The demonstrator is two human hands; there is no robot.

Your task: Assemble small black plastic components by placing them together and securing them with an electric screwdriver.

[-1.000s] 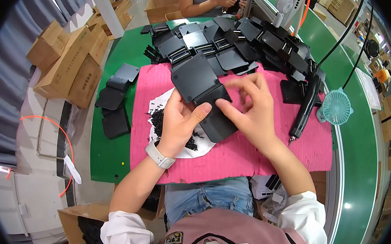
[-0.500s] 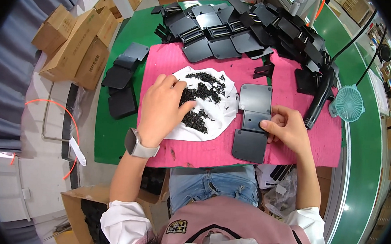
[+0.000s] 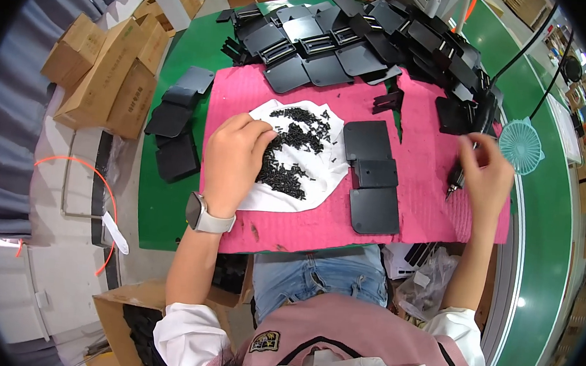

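My left hand (image 3: pixel 233 154) rests over the left side of a white cloth (image 3: pixel 326 185). Its thumb and fingertips are pinched together; anything between them is too small to make out. Small black screws (image 3: pixel 285 180) lie heaped on the cloth beside those fingers. My right hand (image 3: pixel 488 172), slightly blurred, has its fingers curled around a black electric screwdriver (image 3: pixel 454 176), whose thin tip points down toward the pink mat. Between my hands lies a black panel assembly (image 3: pixel 373 210), two flat plates joined by a narrower middle piece.
Many black plate parts (image 3: pixel 288 69) are piled along the far side of the pink mat (image 3: pixel 428 218). More black plates (image 3: pixel 174 163) sit at the left on the green table (image 3: pixel 153 217). A pale green mesh disc (image 3: pixel 520 147) stands beyond my right hand. Cardboard boxes (image 3: pixel 112 76) are at far left.
My right hand has left the panel assembly and moved right, onto the screwdriver. My left fingers have drawn together into a pinch. The view has shifted slightly.
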